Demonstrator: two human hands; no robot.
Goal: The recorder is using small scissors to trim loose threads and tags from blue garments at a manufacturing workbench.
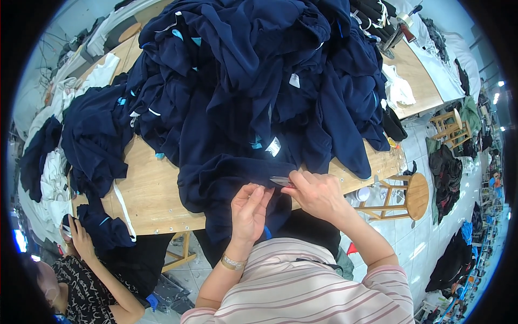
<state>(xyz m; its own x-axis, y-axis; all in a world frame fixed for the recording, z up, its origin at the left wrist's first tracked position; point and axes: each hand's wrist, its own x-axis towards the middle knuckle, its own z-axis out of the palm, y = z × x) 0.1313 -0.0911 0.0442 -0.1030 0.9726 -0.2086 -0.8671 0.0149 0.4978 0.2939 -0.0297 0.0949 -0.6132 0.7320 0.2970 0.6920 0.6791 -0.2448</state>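
My right hand (319, 195) is closed around small thread snips (280, 181), whose silver blades point left and show a bit of red near my fingers. Close beside the blade tips, the fingers of my left hand (249, 211) are pinched together. Whatever lies between them is too small to make out. Under and behind both hands, a navy garment (226, 173) hangs over the table's front edge. A white label (273, 147) shows on navy cloth just beyond it.
A large heap of navy garments (243, 65) covers much of the wooden table (154, 202). At the lower left, a co-worker's hand (82, 237) is at a navy piece. Right of the table stands a round wooden stool (417, 195). White cloth (397, 86) lies at the far right.
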